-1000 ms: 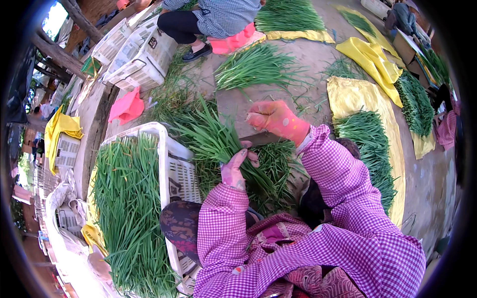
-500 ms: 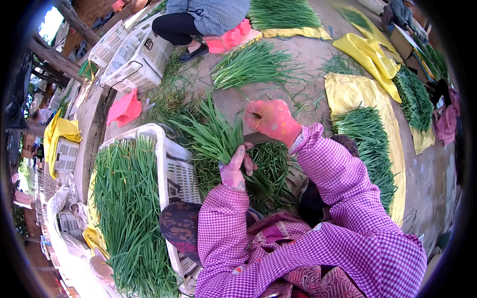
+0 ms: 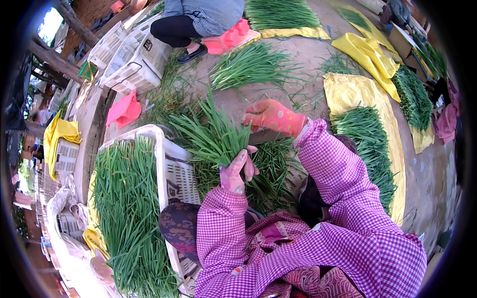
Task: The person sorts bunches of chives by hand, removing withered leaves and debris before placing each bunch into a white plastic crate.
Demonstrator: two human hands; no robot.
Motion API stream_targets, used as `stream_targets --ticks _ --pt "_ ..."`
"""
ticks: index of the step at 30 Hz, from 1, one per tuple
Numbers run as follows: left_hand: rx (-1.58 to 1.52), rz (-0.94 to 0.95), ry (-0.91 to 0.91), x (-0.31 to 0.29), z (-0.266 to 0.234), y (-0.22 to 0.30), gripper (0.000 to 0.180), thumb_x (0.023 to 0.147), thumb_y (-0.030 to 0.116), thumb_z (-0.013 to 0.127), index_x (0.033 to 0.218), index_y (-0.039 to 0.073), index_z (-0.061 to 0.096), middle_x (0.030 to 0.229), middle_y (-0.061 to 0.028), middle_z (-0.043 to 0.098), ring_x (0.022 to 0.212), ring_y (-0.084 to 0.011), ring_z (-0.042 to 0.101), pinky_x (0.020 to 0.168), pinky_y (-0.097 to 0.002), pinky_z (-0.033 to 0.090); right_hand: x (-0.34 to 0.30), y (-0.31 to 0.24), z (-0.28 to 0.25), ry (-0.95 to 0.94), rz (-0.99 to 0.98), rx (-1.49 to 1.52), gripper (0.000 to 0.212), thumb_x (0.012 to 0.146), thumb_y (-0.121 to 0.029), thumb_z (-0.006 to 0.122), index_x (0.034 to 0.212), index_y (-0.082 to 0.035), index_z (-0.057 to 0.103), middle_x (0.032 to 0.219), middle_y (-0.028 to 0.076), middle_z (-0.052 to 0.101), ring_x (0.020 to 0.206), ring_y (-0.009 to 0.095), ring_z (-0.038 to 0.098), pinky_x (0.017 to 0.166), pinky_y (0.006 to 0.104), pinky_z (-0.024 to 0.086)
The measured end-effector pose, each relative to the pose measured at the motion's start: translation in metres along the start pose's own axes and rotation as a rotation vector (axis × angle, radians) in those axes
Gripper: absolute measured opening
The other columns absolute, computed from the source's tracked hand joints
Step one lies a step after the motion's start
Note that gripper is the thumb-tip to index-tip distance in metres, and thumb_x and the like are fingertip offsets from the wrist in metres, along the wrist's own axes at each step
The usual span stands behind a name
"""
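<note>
A bunch of green chives (image 3: 218,136) fans up and to the left out of my left hand (image 3: 236,171), whose fingers are wrapped around its lower part. My right hand (image 3: 275,117), in an orange-red dotted glove, is closed in a pinch at the right edge of the bunch. Whatever lies between those fingertips is too small to make out. Below both hands, a loose heap of chives (image 3: 272,188) lies on the ground between my knees. At my left stands a white plastic crate (image 3: 161,174) filled with chives laid lengthwise.
Right of me, chives (image 3: 365,149) lie on a yellow sheet (image 3: 343,87). Ahead is another chive pile (image 3: 253,64) on the ground. A person (image 3: 198,22) sits beyond it beside white crates (image 3: 136,62). A pink cloth (image 3: 124,108) lies ahead left, a yellow cloth (image 3: 370,59) ahead right.
My right hand has shifted slightly left, bringing its fingertips against the bunch's edge. My left hand keeps its hold on the chives, with their leaves leaning a little more to the right.
</note>
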State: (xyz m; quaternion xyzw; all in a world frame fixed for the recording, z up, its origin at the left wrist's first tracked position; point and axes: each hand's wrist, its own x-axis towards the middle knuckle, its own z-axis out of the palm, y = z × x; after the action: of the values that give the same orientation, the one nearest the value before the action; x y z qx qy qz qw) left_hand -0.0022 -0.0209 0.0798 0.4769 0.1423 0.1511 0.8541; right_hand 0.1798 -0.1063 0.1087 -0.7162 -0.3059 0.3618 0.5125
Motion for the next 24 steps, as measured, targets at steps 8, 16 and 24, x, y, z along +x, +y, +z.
stream_targets --ticks 8,16,24 --pt "-0.001 -0.014 0.09 0.006 -0.003 -0.007 0.026 0.086 0.023 0.065 0.096 -0.002 0.063 0.051 -0.0008 0.049 0.039 -0.0093 0.041 0.043 -0.0261 0.041 0.007 0.011 0.02 0.247 -0.089 0.244 0.034 0.087 -0.024 0.065 0.103 0.006 0.062 0.073 0.003 0.062 0.064 0.01 0.057 0.06 0.0243 0.045" --pt "0.139 -0.029 0.155 0.006 -0.004 -0.013 0.025 0.087 0.026 0.065 0.093 0.002 0.065 0.047 0.001 0.046 0.037 -0.0097 0.039 0.042 -0.0254 0.036 0.018 0.014 -0.005 0.468 -0.15 0.49 0.025 0.088 -0.016 0.064 0.103 0.004 0.062 0.08 0.001 0.062 0.067 0.009 0.056 0.063 0.0224 0.045" --pt "0.252 -0.228 0.411 0.016 -0.016 -0.029 0.017 0.089 0.018 0.061 0.095 0.002 0.065 0.049 0.0001 0.047 0.038 -0.0091 0.041 0.036 -0.0234 0.033 -0.016 -0.025 0.016 0.365 -0.883 -0.321 0.019 0.076 -0.012 0.069 0.096 -0.011 0.066 0.087 0.001 0.064 0.089 0.016 0.058 0.084 0.0309 0.043"
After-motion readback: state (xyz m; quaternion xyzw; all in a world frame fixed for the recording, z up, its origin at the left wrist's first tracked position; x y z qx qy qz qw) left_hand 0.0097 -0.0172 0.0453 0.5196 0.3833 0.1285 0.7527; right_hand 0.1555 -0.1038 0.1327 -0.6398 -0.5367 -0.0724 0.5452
